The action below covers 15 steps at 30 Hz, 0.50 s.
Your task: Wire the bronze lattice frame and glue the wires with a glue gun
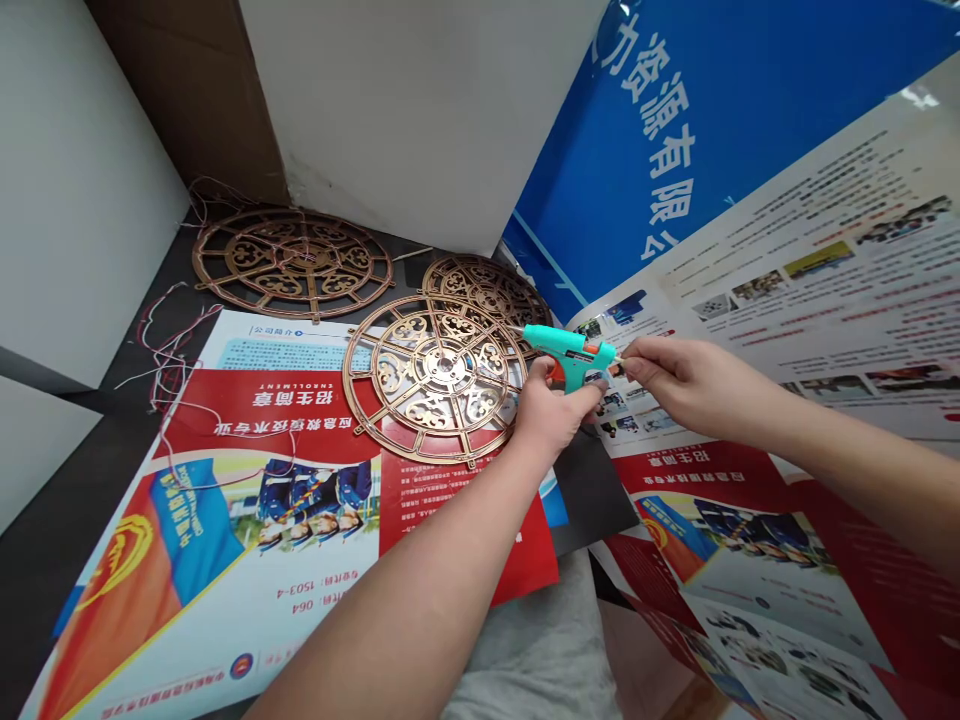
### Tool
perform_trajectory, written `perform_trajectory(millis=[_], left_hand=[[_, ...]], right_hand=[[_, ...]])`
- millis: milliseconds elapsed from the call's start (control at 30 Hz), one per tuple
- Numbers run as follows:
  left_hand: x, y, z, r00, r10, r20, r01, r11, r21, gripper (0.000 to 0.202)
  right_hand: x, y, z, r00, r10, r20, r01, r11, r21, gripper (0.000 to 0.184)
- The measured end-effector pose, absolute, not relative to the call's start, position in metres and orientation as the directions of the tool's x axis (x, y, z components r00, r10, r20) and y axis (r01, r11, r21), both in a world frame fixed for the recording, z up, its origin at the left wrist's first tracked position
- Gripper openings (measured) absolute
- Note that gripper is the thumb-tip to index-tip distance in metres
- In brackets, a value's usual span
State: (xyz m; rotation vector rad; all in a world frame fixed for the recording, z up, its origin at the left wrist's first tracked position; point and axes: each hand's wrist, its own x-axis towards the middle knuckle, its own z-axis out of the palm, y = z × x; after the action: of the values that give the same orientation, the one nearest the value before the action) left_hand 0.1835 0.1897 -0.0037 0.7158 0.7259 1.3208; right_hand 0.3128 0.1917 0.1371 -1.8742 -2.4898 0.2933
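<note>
My left hand (555, 408) is wrapped round the handle of a turquoise glue gun (576, 348) with an orange trigger. Its nozzle points left, over the right edge of an openwork bronze-coloured round metal frame (439, 408). At the back of the gun, my right hand (671, 378) pinches the end of a glue stick, mostly hidden by the fingers. The round frame lies on printed brochures. Behind it is a second, darker round frame (491, 268), partly covered by the first. A third round frame (311, 300) rests farther back on the left.
Thin red and white wires (176, 360) trail along the left side. Red and white brochures (322, 600) cover the dark tabletop (41, 560). White panels (397, 130) stand at the back, and a blue and white poster (720, 170) rises on the right.
</note>
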Motion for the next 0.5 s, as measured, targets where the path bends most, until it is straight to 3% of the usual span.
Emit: perform_trajectory(millis=[233, 500], left_hand=[[0.1823, 0.1891, -0.0007, 0.277, 0.956, -0.092, -0.553, 0.237, 0.799, 0.057], [0.1810, 0.1942, -0.0028, 0.250, 0.963, -0.097, -0.572, 0.228, 0.788, 0.053]], right_hand=[[0.3085, 0.1864, 0.1414, -0.254, 0.961, -0.111, 0.950, 0.227, -0.213, 0.039], [0.3043, 0.1859, 0.1389, -0.257, 0.958, -0.128, 0.940, 0.217, -0.263, 0.040]])
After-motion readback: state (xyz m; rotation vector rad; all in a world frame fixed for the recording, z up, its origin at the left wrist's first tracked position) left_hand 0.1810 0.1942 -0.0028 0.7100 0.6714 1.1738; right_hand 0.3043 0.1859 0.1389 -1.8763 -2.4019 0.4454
